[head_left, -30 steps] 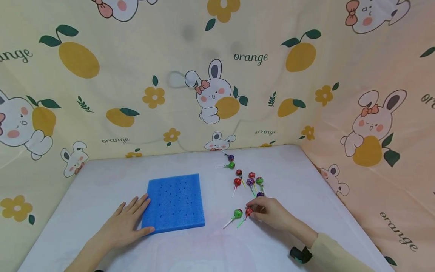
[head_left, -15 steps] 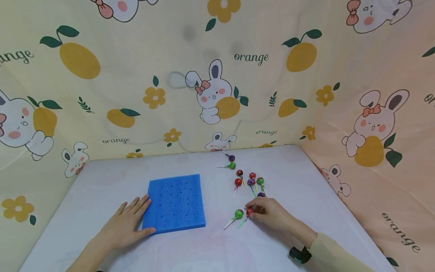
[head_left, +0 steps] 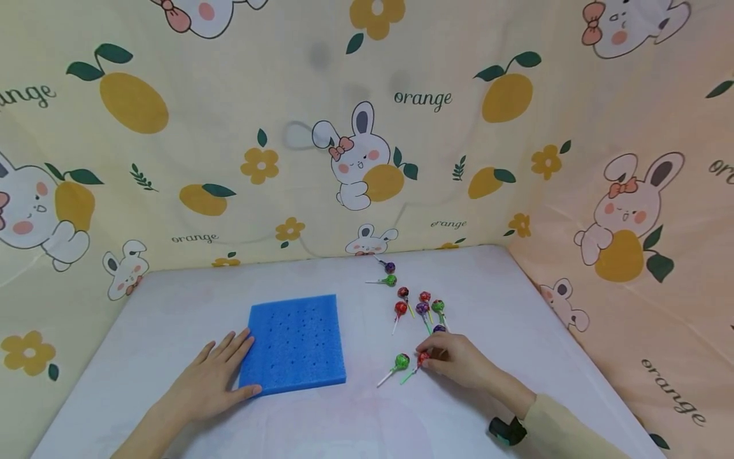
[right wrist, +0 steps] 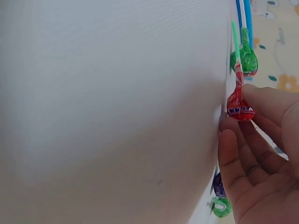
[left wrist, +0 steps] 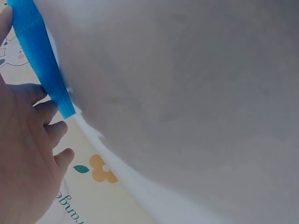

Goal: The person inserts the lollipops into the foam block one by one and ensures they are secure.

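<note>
A flat blue foam block (head_left: pixel 295 344) with rows of small holes lies on the white table. My left hand (head_left: pixel 209 382) rests along its left side, fingers spread, thumb at the near corner; the left wrist view shows those fingertips against the foam's edge (left wrist: pixel 42 56). To the right of the block, my right hand (head_left: pixel 459 360) pinches the wrapped head of a red lollipop (right wrist: pixel 239 105) between thumb and fingers. Its green stick (head_left: pixel 408 377) points toward the near left. Just left of it lies a green lollipop (head_left: pixel 401 361) with a white stick.
Beyond the right hand lie several more lollipops, among them a red one (head_left: pixel 400 308), a green one (head_left: pixel 438 306) and a purple one (head_left: pixel 439 329) partly behind the hand. Two others, purple (head_left: pixel 390 268) and green (head_left: pixel 390 280), lie near the patterned back cloth (head_left: pixel 321 191).
The red lollipop's head has shifted very slightly to the right in my right hand's fingers. My left hand and the foam block stay in place.
</note>
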Demonstrator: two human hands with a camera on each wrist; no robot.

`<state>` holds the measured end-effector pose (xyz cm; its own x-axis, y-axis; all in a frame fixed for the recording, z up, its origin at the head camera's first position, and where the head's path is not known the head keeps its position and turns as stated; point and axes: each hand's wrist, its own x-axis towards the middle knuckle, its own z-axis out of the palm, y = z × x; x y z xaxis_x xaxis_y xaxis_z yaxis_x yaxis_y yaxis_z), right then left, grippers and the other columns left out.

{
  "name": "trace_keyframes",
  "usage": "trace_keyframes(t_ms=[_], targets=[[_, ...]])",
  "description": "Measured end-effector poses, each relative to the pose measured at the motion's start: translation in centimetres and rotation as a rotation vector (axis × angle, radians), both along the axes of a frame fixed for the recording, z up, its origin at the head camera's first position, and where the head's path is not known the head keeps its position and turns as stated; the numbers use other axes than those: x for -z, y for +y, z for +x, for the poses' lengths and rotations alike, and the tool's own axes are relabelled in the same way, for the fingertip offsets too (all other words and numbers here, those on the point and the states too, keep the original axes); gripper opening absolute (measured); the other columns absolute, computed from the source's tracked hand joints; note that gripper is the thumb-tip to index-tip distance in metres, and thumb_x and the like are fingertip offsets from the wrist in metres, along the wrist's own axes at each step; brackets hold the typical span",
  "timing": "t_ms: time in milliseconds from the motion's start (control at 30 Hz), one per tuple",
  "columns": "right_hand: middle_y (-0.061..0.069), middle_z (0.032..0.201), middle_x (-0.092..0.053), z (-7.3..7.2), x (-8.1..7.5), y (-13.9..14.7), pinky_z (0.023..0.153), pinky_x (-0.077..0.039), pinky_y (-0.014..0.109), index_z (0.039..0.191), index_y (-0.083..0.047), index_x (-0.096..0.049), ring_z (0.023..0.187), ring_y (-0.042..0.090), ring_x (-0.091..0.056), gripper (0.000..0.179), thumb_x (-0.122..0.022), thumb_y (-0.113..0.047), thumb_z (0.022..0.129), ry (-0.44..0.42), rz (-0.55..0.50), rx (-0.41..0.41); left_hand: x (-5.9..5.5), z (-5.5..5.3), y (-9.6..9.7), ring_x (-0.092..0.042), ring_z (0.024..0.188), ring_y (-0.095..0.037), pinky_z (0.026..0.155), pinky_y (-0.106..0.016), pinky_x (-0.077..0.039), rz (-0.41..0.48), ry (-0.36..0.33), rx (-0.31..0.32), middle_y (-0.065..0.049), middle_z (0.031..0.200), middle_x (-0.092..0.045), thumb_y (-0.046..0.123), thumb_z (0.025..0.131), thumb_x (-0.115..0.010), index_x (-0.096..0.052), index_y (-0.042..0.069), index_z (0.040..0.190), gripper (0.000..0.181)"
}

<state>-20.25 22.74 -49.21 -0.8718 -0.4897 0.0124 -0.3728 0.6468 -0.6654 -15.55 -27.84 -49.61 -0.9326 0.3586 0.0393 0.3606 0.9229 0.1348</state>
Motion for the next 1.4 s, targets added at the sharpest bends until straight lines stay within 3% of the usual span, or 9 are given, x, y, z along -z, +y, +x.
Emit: trace_keyframes(t_ms=[300,567,667,1000,1400], targets=[[-0.006,0.103,-0.068,0.1,-0.6,0.5,0.078,-0.059,0.024,0.116,-0.011,-0.076,0.09,0.007,-0.064,0.022,-0.077,-0.008,0.094,0.045,-0.042,0.025,0.1,0.1,0.0,-0.032,0.151,-0.046,0.119,-0.069,-0.028,0.004,0.012,0.005,-0.018,0.166,-0.036,0.077,0.09,-0.058,-0.044,0.002,0.157,0.102],[0.0,0.11,-0.07,-0.7,-1.5,-0.5,0.082,-0.061,0.024,0.119,-0.005,-0.075,0.091,0.008,-0.067,0.024,-0.075,-0.005,0.095,0.128,-0.093,0.02,0.1,0.2,-0.1,-0.033,0.151,-0.046,0.119,-0.069,-0.028,0.007,0.016,0.007,-0.018,0.166,-0.036,0.076,0.09,-0.059,-0.044,0.001,0.156,0.101],[0.001,0.109,-0.07,-1.0,-1.8,-1.2,0.08,-0.061,0.024,0.119,-0.003,-0.075,0.09,0.009,-0.067,0.024,-0.075,-0.006,0.095,0.185,-0.119,-0.002,0.2,0.2,-0.2,-0.032,0.151,-0.046,0.12,-0.069,-0.027,0.009,0.016,0.007,-0.018,0.166,-0.036,0.076,0.09,-0.059,-0.043,0.001,0.157,0.101],[0.003,0.116,-0.069,-2.2,-2.8,-4.0,0.083,-0.063,0.028,0.121,-0.008,-0.075,0.095,0.016,-0.069,0.027,-0.077,-0.007,0.094,0.246,-0.202,-0.012,0.3,0.1,-0.2,-0.031,0.152,-0.045,0.121,-0.063,-0.029,0.01,0.021,0.017,-0.018,0.166,-0.035,0.076,0.091,-0.058,-0.042,0.001,0.157,0.101],[-0.001,0.114,-0.067,-3.9,-4.1,-8.3,0.084,-0.061,0.026,0.122,-0.012,-0.076,0.095,0.013,-0.066,0.026,-0.076,-0.015,0.097,0.248,-0.248,-0.039,0.2,0.0,-0.3,-0.031,0.152,-0.046,0.121,-0.062,-0.031,0.009,0.02,0.03,-0.02,0.166,-0.034,0.077,0.092,-0.056,-0.042,0.0,0.157,0.102]])
